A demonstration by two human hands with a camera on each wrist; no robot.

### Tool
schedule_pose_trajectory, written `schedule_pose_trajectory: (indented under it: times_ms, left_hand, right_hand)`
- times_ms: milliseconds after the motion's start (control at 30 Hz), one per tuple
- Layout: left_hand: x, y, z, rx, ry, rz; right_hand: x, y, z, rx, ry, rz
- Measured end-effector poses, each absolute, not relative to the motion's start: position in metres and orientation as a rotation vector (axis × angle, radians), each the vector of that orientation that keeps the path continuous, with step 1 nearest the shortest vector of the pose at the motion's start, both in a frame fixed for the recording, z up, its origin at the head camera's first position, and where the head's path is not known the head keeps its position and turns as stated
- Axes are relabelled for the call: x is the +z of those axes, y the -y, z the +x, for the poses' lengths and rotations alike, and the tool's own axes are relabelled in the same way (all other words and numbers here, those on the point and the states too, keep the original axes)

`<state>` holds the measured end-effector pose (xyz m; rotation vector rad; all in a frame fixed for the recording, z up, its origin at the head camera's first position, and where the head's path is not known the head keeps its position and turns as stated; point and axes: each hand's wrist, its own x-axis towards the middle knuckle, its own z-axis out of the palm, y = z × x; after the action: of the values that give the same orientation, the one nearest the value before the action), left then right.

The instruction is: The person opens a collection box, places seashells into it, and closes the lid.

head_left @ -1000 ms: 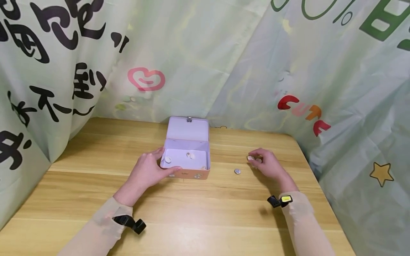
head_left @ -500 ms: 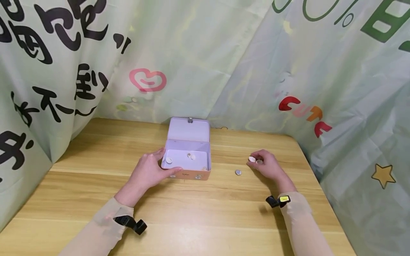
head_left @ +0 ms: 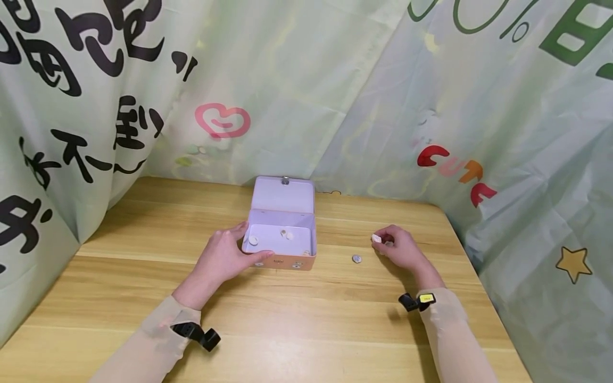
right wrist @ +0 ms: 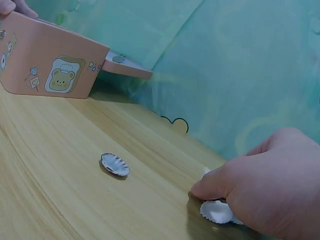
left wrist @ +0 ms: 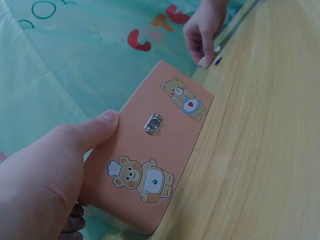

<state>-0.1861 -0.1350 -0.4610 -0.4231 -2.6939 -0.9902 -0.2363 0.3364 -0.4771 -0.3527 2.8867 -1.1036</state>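
A hinged tin box (head_left: 297, 261) stands with its lid thrown back on the wooden table, lilac inside and orange-pink outside with printed bears. My left hand (head_left: 221, 255) grips its near left corner, thumb at the front wall's top edge and fingers around the left side. Several small pale shells (head_left: 253, 241) lie in the box. To the right, my right hand (head_left: 402, 249) pinches a white seashell (head_left: 377, 239) between thumb and fingers. Beneath that hand, a ribbed white shell (right wrist: 217, 212) shows in the right wrist view. Another seashell (right wrist: 115, 164), dark-streaked, lies between box and hand.
Behind the table (head_left: 306, 330) hangs a printed curtain (head_left: 287, 96) that also closes in both sides. The box's lid (head_left: 283, 194) leans back toward it. A metal clasp (left wrist: 153, 124) sits on the box's front.
The white seashell at my right fingertips has turned and now sits between thumb and fingers. My left hand keeps its grip on the box. The head view has shifted slightly.
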Motion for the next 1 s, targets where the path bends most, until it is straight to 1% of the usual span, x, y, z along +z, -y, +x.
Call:
schedule_pose_trajectory:
  times_ms: [367, 667, 1000]
  left_hand:
    - [-0.4597, 0.1345, -0.1856, -0.994, 2.705, -0.416]
    - [-0.4614, 0.1361, -0.1856, -0.99, 2.698, -0.41]
    - [-0.4606, 0.1353, -0.1857, -0.981, 2.697, -0.422]
  right_hand:
    - [-0.4753, -0.3368, -0.2376, -1.073, -2.879, -0.392]
    - [-0.4708, -0.3377, -0.239, -1.065, -2.824, -0.558]
    - [-0.4693, -0.3373, -0.2427, -1.031, -2.827, -0.539]
